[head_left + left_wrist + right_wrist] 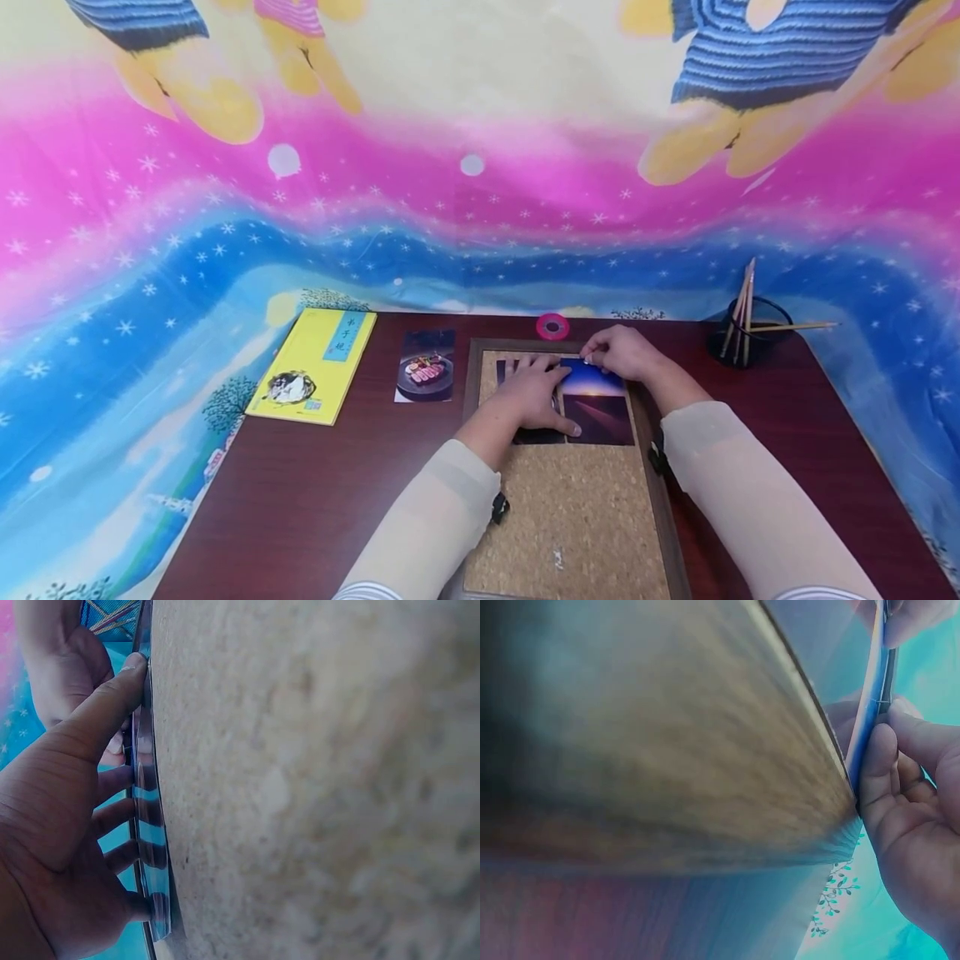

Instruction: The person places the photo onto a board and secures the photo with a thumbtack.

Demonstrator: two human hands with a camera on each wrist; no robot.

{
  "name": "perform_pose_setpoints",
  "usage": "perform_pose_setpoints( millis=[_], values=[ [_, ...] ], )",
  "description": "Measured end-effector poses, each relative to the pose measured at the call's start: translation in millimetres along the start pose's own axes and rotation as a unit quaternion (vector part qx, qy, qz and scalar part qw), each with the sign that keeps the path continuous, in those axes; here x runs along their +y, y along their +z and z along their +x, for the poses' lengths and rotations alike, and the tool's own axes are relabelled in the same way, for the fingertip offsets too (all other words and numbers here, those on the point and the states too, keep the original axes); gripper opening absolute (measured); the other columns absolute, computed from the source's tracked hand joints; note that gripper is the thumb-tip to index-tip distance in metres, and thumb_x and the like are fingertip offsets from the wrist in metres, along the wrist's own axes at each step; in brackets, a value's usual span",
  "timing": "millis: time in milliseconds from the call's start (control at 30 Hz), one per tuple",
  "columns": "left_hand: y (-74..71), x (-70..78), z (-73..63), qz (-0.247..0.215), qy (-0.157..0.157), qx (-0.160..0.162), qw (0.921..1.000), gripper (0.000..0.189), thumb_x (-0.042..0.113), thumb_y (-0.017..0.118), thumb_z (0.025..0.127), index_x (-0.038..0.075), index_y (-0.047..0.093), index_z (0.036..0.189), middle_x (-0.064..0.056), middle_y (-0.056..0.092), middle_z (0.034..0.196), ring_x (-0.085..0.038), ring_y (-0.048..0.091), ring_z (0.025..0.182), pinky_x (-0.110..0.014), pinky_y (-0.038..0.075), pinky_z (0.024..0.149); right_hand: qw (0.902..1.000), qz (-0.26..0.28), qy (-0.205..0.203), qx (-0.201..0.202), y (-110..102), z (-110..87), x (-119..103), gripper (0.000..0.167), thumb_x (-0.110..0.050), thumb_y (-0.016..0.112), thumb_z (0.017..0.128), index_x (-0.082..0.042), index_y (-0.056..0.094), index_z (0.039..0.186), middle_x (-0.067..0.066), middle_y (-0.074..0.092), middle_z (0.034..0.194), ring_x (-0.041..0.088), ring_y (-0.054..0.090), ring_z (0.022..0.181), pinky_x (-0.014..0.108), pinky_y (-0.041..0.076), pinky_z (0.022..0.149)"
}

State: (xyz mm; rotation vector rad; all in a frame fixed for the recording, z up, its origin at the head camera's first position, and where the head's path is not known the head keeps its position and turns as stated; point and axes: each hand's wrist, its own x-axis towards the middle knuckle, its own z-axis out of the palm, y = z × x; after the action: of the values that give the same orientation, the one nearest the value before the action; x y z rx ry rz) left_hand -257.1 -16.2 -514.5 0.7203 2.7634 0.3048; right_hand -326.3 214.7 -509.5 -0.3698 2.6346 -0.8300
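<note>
A framed cork board (577, 500) lies on the dark red table, with two photos side by side on its far part. My left hand (531, 392) presses with spread fingers on the left, dark photo (536, 437) and hides most of it. Its thumb reaches the edge of the right photo (596, 417), a blue and purple sunset scene. At that photo's top edge my right hand (621, 354) pinches a small clear push pin (587, 360) between thumb and fingertips. In the right wrist view the right hand (919, 802) has its fingertips right against the photo's edge.
Several small clear pins (558, 558) lie on the near cork. Left of the board are a photo of a meat dish (425, 367) and a yellow book (311, 367). A pink tape roll (552, 326) sits behind the board; a black mesh pencil cup (750, 337) stands at the back right.
</note>
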Motion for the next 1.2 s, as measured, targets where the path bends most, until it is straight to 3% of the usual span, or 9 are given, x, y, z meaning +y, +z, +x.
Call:
perform_pose_setpoints(
  millis=[1200],
  values=[
    [2.4, -3.9, 1.3, -0.004, 0.009, -0.001, 0.9999, 0.106, 0.08, 0.074, 0.074, 0.034, 0.037, 0.162, 0.006, 0.027, 0.169, -0.032, 0.021, 0.155, -0.065, 0.015, 0.122, 0.9985, -0.038, 0.018, -0.034, -4, 7.1, -13, 0.017, -0.013, 0.061, 0.104, -0.011, 0.078, 0.102, 0.004, 0.071, 0.083, 0.019, 0.065, 0.072, 0.034, 0.055, 0.067]
  ],
)
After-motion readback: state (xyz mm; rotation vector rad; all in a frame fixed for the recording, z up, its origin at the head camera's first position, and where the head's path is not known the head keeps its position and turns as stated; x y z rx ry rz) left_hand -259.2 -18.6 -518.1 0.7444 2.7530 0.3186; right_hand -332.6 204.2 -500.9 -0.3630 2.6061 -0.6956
